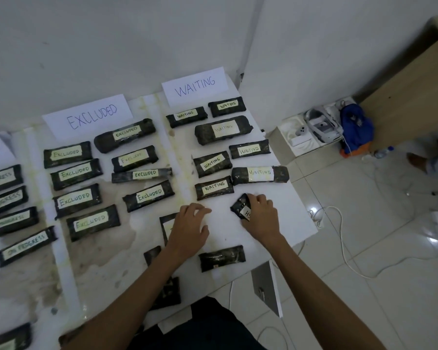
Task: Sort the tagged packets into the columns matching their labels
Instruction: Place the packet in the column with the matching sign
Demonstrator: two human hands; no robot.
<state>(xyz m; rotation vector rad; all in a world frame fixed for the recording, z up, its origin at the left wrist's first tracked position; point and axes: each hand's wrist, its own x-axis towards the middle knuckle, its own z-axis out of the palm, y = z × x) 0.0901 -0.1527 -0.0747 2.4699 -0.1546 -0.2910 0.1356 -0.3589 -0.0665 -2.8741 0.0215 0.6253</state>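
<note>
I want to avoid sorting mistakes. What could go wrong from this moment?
1. The right hand covers most of the tag on the packet it holds, so it may be misread.
2. The unsorted packet lies near the table edge and might get knocked off.

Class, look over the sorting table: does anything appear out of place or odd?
Yes. One packet lies near the front edge showing no label, outside the rows. The table has brownish stains.

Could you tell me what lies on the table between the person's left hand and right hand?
In the head view, only bare white table lies between the left hand and the right hand, whose grip rests on a dark packet.
</note>
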